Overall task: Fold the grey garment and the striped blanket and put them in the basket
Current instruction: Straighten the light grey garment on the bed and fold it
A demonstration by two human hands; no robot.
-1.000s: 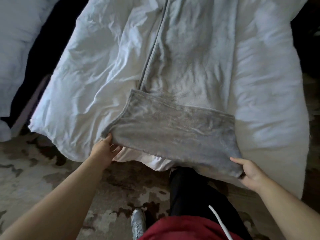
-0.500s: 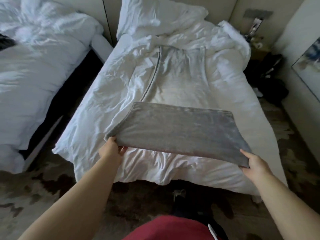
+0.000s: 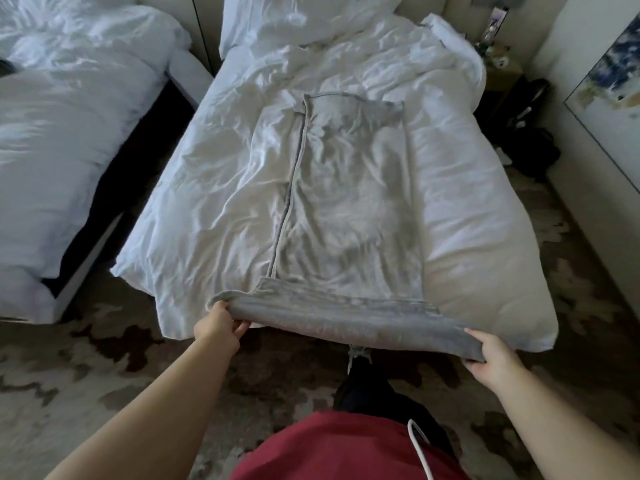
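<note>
A long grey garment (image 3: 349, 199) with a darker seam down its left side lies flat lengthwise on the white bed (image 3: 214, 188). Its near end is lifted off the bed's foot. My left hand (image 3: 216, 323) grips the near left corner of the garment, fingers curled under the fabric. My right hand (image 3: 491, 355) holds the near right corner, thumb on top. The lifted hem stretches between both hands. No striped blanket or basket shows in this view.
A second white bed (image 3: 69, 133) stands to the left across a dark gap. A pillow (image 3: 304, 19) lies at the head of the bed. Dark bags (image 3: 530, 140) and a nightstand sit at the far right. Patterned carpet (image 3: 69, 393) covers the floor.
The lifted near end of the garment has come back toward me and lower, so less of it is raised. Both hands keep their hold on the corners. The camera has tilted.
</note>
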